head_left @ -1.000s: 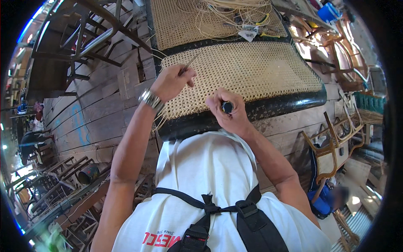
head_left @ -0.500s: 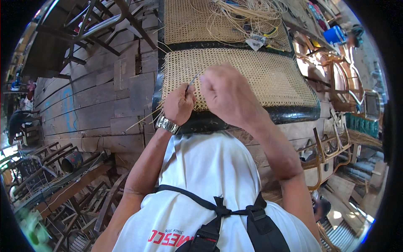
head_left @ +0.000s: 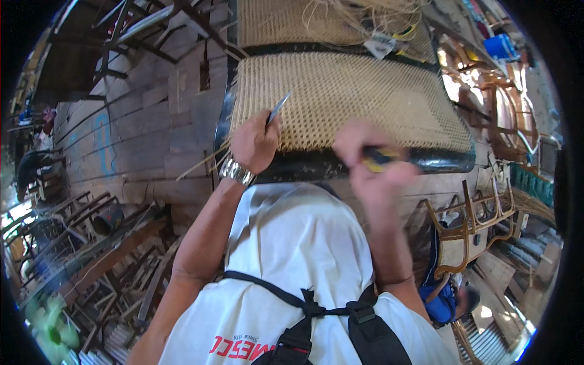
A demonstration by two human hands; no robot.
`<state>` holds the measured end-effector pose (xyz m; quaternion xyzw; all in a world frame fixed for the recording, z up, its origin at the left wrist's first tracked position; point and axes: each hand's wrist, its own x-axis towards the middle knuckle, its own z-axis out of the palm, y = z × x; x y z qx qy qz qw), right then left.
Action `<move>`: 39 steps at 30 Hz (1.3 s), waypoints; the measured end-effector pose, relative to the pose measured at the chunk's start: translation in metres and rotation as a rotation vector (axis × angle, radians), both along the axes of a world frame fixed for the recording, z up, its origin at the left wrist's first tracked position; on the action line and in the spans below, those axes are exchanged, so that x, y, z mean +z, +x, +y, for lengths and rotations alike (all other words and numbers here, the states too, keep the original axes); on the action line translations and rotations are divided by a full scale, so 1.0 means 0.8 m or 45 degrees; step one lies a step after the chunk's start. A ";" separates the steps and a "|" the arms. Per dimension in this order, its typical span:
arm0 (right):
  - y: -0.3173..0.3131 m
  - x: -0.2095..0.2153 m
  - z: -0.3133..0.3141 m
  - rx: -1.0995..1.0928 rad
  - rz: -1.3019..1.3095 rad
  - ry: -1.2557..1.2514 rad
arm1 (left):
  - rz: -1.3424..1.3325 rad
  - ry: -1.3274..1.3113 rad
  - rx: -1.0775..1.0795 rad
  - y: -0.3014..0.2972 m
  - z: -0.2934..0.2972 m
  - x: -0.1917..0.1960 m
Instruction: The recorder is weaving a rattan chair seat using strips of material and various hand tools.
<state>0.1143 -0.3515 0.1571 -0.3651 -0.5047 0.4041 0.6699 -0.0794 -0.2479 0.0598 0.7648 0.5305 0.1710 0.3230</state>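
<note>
My left hand (head_left: 254,143) is closed around a slim pointed metal blade (head_left: 278,107), whose tip points up and away over the woven cane panel (head_left: 347,91). Its handle is hidden inside the fist. Smeared by motion, my right hand (head_left: 365,143) is over the panel's near right part, with a black and yellow tool (head_left: 379,159) in its grip. The kind of that tool is too blurred to tell. The cane mesh sits in a glossy black frame (head_left: 438,162). Loose cane ends (head_left: 193,168) stick out at its near left corner.
A tangle of cane strands (head_left: 347,15) and a small white packet (head_left: 380,45) lie on the farther panel. Wooden chair frames (head_left: 471,225) stand at the right, beside a person in blue (head_left: 442,298). Dark furniture frames (head_left: 109,45) stand far left.
My right hand has moved right and nearer, away from the left hand, and the black and yellow tool now shows. The left hand has shifted slightly left, its blade more visible.
</note>
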 end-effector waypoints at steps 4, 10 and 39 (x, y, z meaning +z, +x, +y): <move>0.181 0.149 -0.060 -0.204 0.131 0.111 | 0.072 0.180 -0.086 0.013 0.006 0.023; 0.121 0.099 0.028 -0.666 0.237 -0.472 | -0.101 0.107 -0.327 0.045 -0.014 0.046; -0.046 -0.104 0.137 0.157 -1.753 -0.894 | -0.307 -0.288 -0.128 -0.061 0.150 0.053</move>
